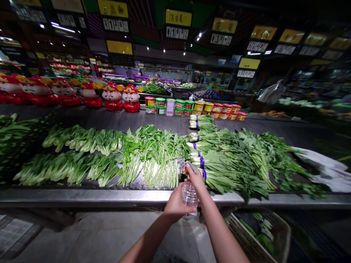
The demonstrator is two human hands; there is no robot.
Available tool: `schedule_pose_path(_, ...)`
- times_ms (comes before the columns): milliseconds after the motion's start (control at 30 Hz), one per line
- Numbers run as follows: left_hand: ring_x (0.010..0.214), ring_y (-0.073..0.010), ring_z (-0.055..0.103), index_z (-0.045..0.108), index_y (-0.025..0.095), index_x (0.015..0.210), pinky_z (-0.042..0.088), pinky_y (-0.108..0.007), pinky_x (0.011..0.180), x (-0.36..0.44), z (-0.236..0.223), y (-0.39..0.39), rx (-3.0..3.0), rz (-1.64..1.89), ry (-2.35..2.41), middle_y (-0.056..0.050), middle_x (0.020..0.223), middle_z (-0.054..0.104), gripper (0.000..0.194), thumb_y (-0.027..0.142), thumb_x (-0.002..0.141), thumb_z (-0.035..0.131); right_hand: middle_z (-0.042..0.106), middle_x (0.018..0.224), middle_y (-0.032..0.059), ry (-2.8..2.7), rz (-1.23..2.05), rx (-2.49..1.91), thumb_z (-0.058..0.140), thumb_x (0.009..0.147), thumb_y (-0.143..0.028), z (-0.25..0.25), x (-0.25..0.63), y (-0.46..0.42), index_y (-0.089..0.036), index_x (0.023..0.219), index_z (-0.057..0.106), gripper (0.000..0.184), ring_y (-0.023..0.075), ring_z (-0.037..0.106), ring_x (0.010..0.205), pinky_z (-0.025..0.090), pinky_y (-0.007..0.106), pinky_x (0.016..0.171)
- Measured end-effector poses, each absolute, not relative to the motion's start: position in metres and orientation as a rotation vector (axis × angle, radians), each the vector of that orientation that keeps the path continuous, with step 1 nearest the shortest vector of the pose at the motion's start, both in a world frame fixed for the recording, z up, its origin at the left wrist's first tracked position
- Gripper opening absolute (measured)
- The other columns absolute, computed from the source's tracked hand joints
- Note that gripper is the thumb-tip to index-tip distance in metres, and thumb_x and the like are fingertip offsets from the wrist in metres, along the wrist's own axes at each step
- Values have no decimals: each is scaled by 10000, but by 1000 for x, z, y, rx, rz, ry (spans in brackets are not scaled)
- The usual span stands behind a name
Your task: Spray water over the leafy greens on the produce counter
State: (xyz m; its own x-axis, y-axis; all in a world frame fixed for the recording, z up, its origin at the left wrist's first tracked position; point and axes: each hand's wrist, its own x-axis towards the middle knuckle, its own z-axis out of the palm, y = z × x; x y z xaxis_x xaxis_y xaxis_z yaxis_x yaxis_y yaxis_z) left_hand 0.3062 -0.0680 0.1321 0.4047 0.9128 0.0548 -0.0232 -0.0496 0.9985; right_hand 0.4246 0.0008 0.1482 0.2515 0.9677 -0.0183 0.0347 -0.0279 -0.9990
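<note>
A clear plastic water bottle point(189, 195) is upright in front of me, just over the metal front rim point(82, 197) of a vegetable display. My left hand point(175, 202) is wrapped round its body. On top of it my right hand point(193, 177) is closed over the cap end, fingers pinched. Just beyond the hands lie loose long-stemmed greens point(156, 153) and bundles of greens tied with purple bands point(216, 168).
Rows of bok choy point(68, 160) fill the left of the counter. Red figurines point(112, 96) and small coloured tubs point(208, 107) line the far edge. A crate holding greens point(257, 233) stands on the floor at lower right. White plastic sheeting point(323, 168) lies at the right.
</note>
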Motion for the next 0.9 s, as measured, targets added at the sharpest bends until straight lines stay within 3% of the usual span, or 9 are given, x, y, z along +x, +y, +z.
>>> schedule_pose_path(200, 1061, -265, 578, 477, 194, 1207, 461, -364, 921, 313, 144, -55, 1475, 1007, 772, -84, 1161, 611, 775, 159, 514, 822, 692, 840, 72, -1021, 998, -1352, 572, 714, -603, 168, 434, 8, -186, 924, 638, 471, 214, 632, 713, 468, 261, 449)
schedule_pose_path(533, 1043, -278, 585, 506, 184, 1187, 476, -350, 889, 324, 136, -50, 1487, 978, 712, -80, 1135, 624, 800, 184, 465, 850, 617, 599, 30, -1036, 868, -1399, 568, 711, -620, 157, 451, 9, -173, 777, 616, 454, 171, 584, 557, 421, 227, 394)
schedule_pose_path(900, 1017, -251, 590, 478, 219, 1208, 479, -346, 881, 313, 150, -49, 1513, 1037, 822, -56, 1137, 616, 782, 157, 506, 819, 682, 867, 45, -1019, 1056, -1295, 623, 710, -546, 172, 435, 17, -215, 1090, 597, 505, 200, 640, 783, 507, 244, 488)
